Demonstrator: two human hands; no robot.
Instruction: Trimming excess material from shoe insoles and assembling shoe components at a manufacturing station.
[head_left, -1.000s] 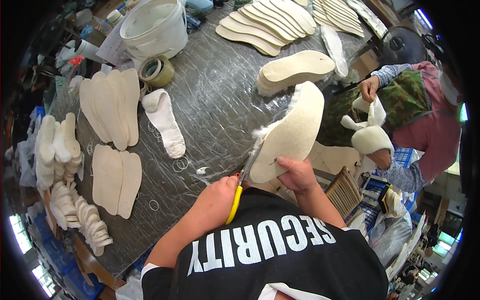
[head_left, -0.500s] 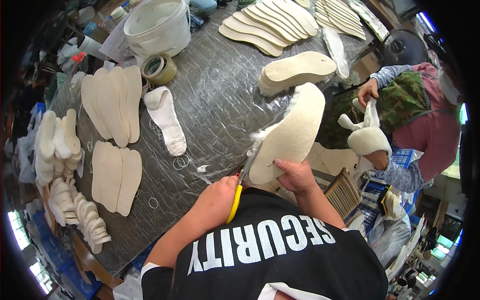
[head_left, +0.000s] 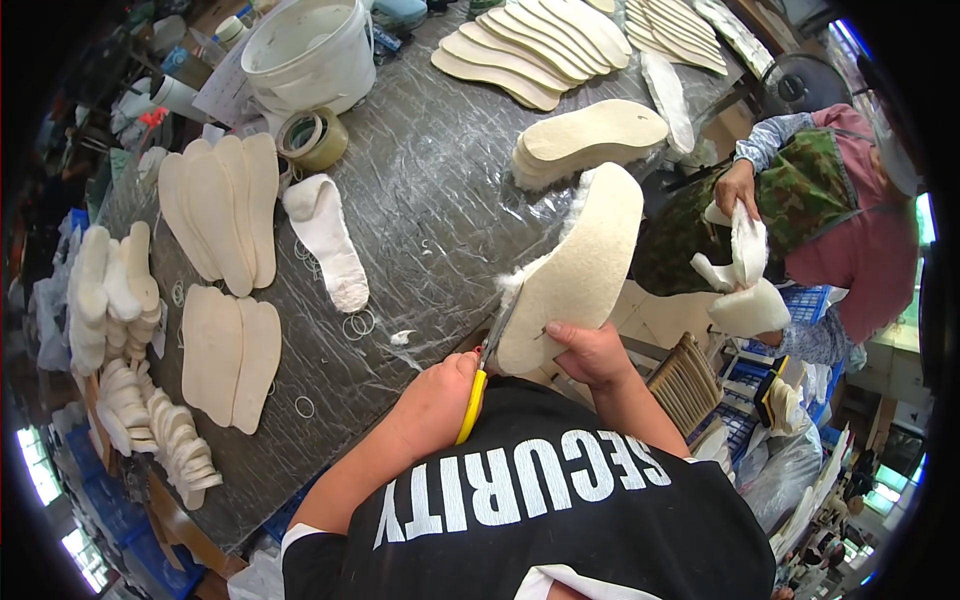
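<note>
My left hand is closed round the yellow handle of a pair of scissors, whose blades lie along the lower left edge of a cream insole. My right hand pinches that insole near its heel, thumb on top, so it is tilted up over the table edge. White fleece sticks out along the insole's left side. Just beyond it lies a small stack of similar insoles with fleece undersides. A white fleecy insole rests further left, beside several thin pale rings.
The dark table has a plastic-like sheet over it. Fanned insoles lie at the back, others at left. A white bucket and tape rolls stand far left. At right a co-worker handles white fleece.
The insole and scissors have barely shifted; the blades are still at its edge. At right, the co-worker's fleece piece has turned and moved slightly lower.
</note>
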